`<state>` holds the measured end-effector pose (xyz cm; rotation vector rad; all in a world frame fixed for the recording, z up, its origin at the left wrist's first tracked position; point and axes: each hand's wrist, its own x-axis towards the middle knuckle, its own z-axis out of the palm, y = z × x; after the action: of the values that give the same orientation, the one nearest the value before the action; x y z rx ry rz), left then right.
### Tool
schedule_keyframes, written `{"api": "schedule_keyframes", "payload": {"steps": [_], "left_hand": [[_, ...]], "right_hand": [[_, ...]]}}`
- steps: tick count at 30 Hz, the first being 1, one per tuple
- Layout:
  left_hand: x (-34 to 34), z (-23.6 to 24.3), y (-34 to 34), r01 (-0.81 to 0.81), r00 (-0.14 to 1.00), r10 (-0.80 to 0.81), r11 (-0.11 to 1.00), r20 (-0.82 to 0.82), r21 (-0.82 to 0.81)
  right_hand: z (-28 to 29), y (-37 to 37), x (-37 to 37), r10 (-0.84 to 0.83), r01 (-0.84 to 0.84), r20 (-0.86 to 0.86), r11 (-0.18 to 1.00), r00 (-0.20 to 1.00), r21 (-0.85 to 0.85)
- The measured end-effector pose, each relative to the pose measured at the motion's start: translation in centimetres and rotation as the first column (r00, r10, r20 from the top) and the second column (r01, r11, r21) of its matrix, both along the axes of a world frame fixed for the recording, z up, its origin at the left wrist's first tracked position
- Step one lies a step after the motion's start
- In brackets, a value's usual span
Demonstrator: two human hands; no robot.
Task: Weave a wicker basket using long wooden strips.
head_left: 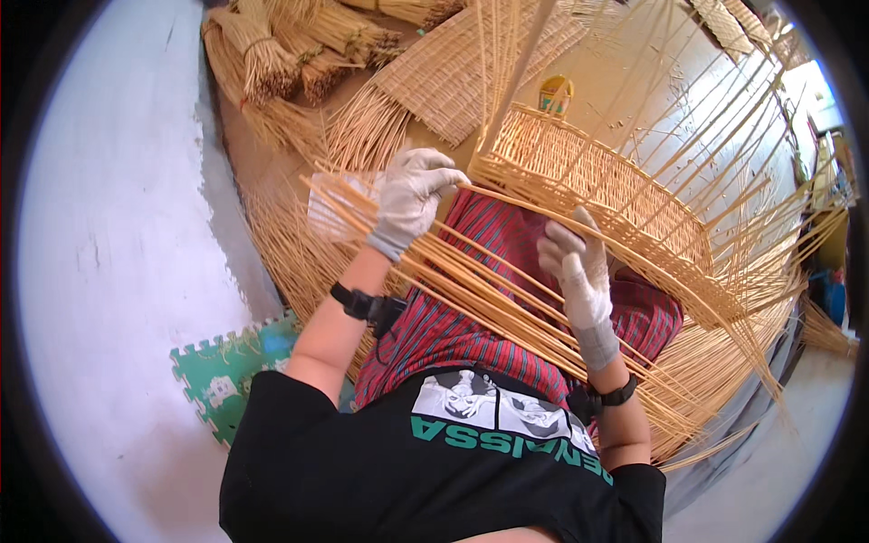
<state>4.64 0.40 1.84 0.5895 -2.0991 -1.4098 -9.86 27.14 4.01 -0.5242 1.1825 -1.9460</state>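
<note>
In the head view, your gloved left hand (412, 199), just left of the wicker basket (611, 176), has thumb and fingers closed in a pinch on a thin cane strand (502, 196). The strand runs from that pinch along the basket's near side toward your right hand (581, 276). That hand, also gloved, is at the basket's near side, fingers partly curled, fingertips by the strand; you cannot tell whether they grip it. Loose canes (480, 312) cross your lap, nearer you than the basket.
</note>
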Motion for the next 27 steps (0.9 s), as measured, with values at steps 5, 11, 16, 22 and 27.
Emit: {"api": "schedule_keyframes", "payload": {"steps": [5,11,16,22,27], "left_hand": [[-2.8,-2.6,0.9,-0.481,0.876,0.456,0.809,-0.156,-0.338],[-4.2,-2.8,3.1,-0.367,0.929,0.354,0.837,0.111,0.407],[-4.8,-1.3,3.0,-0.146,0.980,0.134,0.987,0.147,0.073],[-7.1,1.3,4.2,-0.057,0.971,0.039,0.996,0.234,0.073],[-7.7,-1.0,-3.7,0.123,0.982,-0.152,0.964,0.109,0.236]], "right_hand": [[3.6,-4.6,0.7,0.145,-0.218,-0.556,0.974,0.818,-0.067],[5.1,-6.8,5.4,0.159,-0.456,-0.809,0.878,0.566,-0.147],[5.1,-7.0,3.3,0.148,-0.368,-0.850,0.928,0.505,-0.057],[5.5,-5.3,0.7,0.072,-0.283,-0.901,0.957,0.428,-0.058],[6.4,-4.9,0.1,0.141,-0.282,-0.931,0.958,0.336,0.044]]}}
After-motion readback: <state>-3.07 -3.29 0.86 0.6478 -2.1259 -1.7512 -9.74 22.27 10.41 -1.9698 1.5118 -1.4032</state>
